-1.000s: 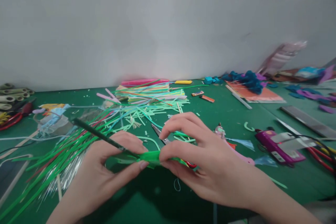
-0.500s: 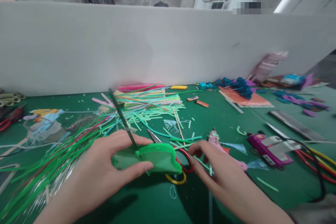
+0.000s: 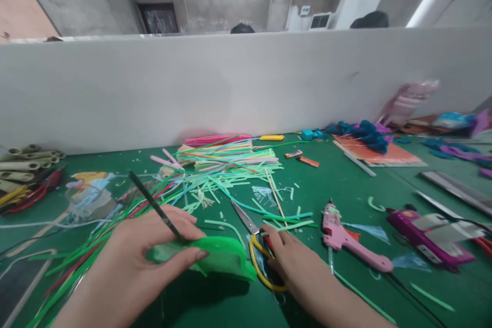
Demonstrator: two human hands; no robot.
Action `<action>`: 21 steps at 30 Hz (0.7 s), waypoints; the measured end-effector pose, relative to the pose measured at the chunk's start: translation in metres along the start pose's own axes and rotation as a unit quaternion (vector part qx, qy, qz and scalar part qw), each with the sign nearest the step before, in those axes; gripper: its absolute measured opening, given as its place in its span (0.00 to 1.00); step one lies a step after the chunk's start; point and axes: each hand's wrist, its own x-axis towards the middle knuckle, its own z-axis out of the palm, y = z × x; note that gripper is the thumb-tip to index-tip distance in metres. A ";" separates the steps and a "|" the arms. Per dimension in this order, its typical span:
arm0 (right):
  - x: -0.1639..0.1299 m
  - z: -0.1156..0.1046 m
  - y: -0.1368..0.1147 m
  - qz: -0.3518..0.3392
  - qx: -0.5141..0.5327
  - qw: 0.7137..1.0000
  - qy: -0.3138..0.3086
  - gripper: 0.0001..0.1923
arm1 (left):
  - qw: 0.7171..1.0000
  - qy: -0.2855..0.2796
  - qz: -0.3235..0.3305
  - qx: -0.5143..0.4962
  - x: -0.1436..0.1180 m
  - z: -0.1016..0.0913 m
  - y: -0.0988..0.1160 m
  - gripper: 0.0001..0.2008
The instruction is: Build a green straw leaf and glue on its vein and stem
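Left hand [image 3: 146, 256] pinching a light, floppy green foam leaf [image 3: 215, 259] on its dark wire stem [image 3: 154, 205], best gripped at the stem joint, above the table [image 3: 346, 184]; right hand [image 3: 286, 256] closing on scissors [image 3: 255, 238].

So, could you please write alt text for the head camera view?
The left hand pinches a green foam piece on a thin dark stick, while the right hand touches yellow-handled scissors on a green table strewn with coloured strips.
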 end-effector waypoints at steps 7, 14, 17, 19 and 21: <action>-0.014 -0.027 0.028 -0.007 0.229 0.968 -0.099 0.33 | 0.999 0.014 0.032 -0.033 -0.002 0.014 -0.020 0.08; -0.041 -0.049 0.023 -0.064 0.440 0.888 -0.119 0.42 | 0.998 0.013 0.052 -0.043 -0.004 0.017 -0.020 0.07; -0.045 -0.049 0.025 -0.096 0.371 0.913 -0.139 0.50 | 0.998 0.007 0.047 -0.032 -0.006 0.018 -0.022 0.10; -0.046 -0.046 0.031 -0.128 0.322 0.931 -0.117 0.54 | 0.999 0.007 0.043 -0.032 -0.006 0.019 -0.023 0.10; -0.046 -0.042 0.036 -0.151 0.300 0.939 -0.070 0.56 | 0.998 0.011 0.041 -0.035 -0.006 0.020 -0.023 0.09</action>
